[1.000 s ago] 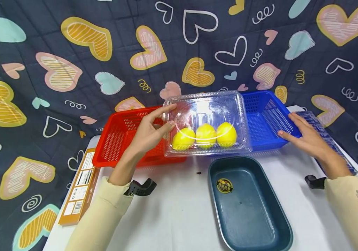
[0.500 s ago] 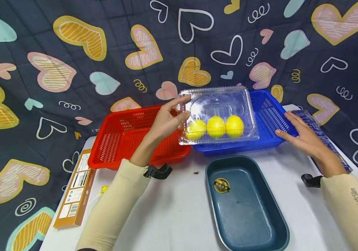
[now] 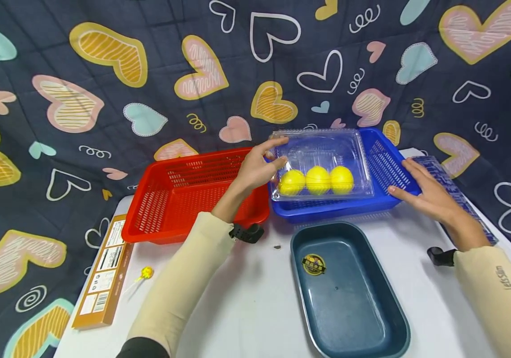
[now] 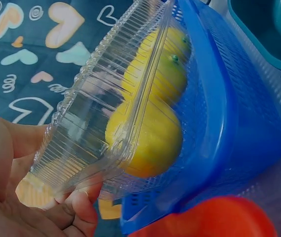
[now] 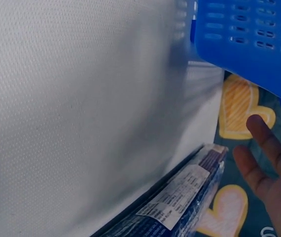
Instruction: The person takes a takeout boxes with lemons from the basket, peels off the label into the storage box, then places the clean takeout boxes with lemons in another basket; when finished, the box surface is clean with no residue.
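Note:
My left hand [image 3: 260, 164] pinches the left edge of a clear plastic clamshell box [image 3: 327, 144] between thumb and fingers. Three yellow lemons [image 3: 318, 180] lie in a row inside it, seen through its wall in the left wrist view, too. The clamshell is tilted and overlaps the inside of the blue basket [image 3: 327, 210], close over its front rim. At the basket's right end rests my right hand [image 3: 432, 199], fingers extended along the rim. In the right wrist view its fingers [image 5: 263, 138] are spread beside the perforated blue wall.
A red basket [image 3: 148, 216] stands left of the blue one. In front lies a dark teal tub [image 3: 349, 298]. At left are an orange-brown box [image 3: 105, 278] and a yellow lollipop [image 3: 146, 272]. A dark blue package [image 5: 175, 197] lies at right. A heart-patterned cloth [image 3: 228, 49] hangs behind.
My left hand has carried the clamshell of lemons rightward, from in front of both baskets to over the blue basket. The lollipop has come into sight. My right hand stays at the blue rim.

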The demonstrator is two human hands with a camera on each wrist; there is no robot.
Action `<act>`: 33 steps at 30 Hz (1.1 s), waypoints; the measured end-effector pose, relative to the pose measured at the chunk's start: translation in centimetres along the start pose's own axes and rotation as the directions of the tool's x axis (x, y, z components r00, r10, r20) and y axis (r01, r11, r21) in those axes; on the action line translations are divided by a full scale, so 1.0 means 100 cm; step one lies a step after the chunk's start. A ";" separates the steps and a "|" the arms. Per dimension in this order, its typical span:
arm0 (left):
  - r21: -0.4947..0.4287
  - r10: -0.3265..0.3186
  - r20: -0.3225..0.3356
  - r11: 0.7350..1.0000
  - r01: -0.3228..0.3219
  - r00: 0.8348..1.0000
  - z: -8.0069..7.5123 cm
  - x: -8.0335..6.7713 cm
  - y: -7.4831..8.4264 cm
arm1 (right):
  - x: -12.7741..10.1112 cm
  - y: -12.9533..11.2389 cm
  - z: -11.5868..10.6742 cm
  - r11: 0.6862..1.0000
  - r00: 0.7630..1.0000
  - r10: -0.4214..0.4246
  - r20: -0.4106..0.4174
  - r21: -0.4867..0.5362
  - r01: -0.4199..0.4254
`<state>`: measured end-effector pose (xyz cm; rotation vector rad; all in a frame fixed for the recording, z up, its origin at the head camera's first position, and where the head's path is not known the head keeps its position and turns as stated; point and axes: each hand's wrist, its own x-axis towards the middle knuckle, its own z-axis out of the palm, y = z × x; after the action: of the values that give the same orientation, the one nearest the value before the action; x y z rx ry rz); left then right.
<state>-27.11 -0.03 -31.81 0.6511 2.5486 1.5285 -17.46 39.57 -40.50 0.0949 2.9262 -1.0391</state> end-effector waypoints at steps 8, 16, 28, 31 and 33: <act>0.016 -0.019 -0.001 1.000 0.019 1.000 0.019 0.019 -0.009 | -0.001 0.000 0.000 0.999 0.999 -0.035 -0.022 0.002 0.035; 0.080 -0.063 0.019 0.995 0.062 0.998 0.033 0.034 -0.012 | -0.002 -0.001 0.000 1.000 1.000 0.000 0.007 0.001 0.000; 0.137 -0.127 0.075 0.984 0.116 0.989 0.050 0.047 -0.011 | -0.001 0.000 0.003 1.000 1.000 -0.018 -0.016 0.002 0.019; 0.130 -0.140 0.077 0.983 0.129 0.987 0.052 0.051 -0.011 | -0.001 0.001 0.002 1.000 1.000 -0.022 -0.021 0.002 0.022; 0.129 -0.150 0.076 0.982 0.139 0.986 0.053 0.053 -0.012 | -0.002 0.000 0.000 1.000 1.000 -0.019 -0.022 0.001 0.019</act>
<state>-30.66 6.01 -34.73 0.5187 2.5789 1.2781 -17.28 39.57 -40.55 0.0789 2.9515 -1.0490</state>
